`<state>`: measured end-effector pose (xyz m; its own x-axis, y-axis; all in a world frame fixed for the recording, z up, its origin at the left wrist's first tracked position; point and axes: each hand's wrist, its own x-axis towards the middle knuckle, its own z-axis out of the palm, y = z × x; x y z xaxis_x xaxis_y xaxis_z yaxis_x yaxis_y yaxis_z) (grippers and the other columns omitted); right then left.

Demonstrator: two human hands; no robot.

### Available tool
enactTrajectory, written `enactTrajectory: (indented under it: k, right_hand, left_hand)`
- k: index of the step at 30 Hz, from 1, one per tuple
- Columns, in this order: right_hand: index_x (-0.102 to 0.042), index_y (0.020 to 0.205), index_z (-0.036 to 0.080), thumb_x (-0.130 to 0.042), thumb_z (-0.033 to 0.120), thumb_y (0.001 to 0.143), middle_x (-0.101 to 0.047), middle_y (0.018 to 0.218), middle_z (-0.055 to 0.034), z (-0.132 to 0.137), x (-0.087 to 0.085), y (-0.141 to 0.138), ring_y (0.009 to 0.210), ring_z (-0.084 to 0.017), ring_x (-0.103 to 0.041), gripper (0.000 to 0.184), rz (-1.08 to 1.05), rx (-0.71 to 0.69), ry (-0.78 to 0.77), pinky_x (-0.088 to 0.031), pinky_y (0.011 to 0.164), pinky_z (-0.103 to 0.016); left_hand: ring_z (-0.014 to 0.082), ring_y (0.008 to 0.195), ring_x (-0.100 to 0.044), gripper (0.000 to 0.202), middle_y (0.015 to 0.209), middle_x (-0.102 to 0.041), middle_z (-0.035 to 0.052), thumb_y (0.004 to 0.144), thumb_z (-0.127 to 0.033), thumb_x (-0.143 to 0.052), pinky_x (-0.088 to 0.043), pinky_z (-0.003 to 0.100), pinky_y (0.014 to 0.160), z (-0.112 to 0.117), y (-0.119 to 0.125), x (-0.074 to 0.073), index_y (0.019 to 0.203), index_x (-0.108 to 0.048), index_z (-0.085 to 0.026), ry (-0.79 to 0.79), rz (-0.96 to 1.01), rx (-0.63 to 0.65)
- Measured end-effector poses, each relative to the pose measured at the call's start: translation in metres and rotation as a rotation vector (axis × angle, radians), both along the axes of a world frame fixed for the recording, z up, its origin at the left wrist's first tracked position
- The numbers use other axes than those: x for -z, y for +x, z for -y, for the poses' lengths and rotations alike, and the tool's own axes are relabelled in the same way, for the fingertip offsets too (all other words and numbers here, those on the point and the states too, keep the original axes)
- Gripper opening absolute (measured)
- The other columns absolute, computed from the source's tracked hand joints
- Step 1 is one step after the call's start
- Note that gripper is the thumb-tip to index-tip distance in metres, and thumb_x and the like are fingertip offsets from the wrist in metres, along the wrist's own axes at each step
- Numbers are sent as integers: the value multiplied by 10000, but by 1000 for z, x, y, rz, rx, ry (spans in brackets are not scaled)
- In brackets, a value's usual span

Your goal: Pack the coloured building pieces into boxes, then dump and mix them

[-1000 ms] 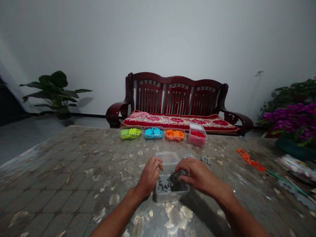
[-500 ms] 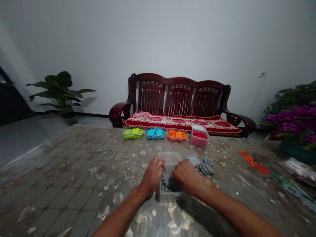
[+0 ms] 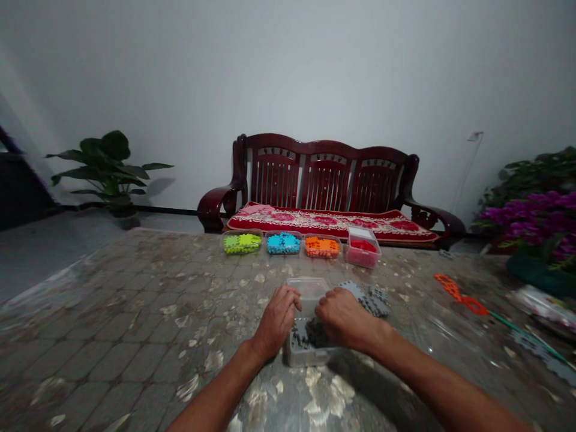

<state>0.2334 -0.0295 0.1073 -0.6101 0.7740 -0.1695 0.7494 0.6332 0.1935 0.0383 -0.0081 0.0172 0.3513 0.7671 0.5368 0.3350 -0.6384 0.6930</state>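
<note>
A clear plastic box [image 3: 308, 355] with dark grey interlocking pieces [image 3: 302, 335] in it stands on the table in front of me. My left hand [image 3: 276, 319] is curled around the box's left rim. My right hand [image 3: 342, 317] lies over its right side with the fingers bent down into the box; what they hold is hidden. Several loose grey pieces [image 3: 369, 298] lie on the table just right of the box.
Boxes of green [image 3: 242, 243], blue [image 3: 282, 243], orange [image 3: 321, 246] and red [image 3: 362, 251] pieces line the far table edge. An orange chain of pieces [image 3: 456, 293] lies at right near purple flowers [image 3: 533, 223]. A wooden bench [image 3: 326, 191] stands behind.
My right hand moved left, from beside the box to over its right rim, uncovering the loose grey pieces on the table. The left hand stayed on the box.
</note>
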Motion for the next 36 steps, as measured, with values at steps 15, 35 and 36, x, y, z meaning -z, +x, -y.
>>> enactTrajectory:
  k: [15, 35, 36]
  right_hand:
    - [-759, 855, 237, -537, 397, 946, -775, 863, -51, 11, -5, 80, 798, -211, -693, 289, -710, 403, 269, -468, 744, -298]
    - [-769, 1119, 188, -657, 150, 556, -747, 1246, -107, -55, 103, 210, 1244, -357, -641, 575, -938, 794, -109, -422, 1147, -498]
    - [-771, 1108, 190, -661, 151, 556, -749, 1241, -105, -56, 104, 210, 1241, -355, -642, 564, -938, 796, -108, -419, 1148, -499]
  left_hand:
    - [231, 1005, -568, 238, 1011, -589, 69, 963, -195, -339, -465, 370, 922, -2, -1, 5, 838, -539, -229, 15, -4, 15]
    - [226, 1028, -578, 273, 1021, -598, 61, 991, -221, -323, -463, 358, 931, -3, -2, 8, 826, -540, -230, 19, 4, -7]
    - [226, 1030, -578, 273, 1022, -599, 61, 991, -219, -323, -462, 358, 931, -3, -2, 9, 826, -540, -230, 20, 6, -4]
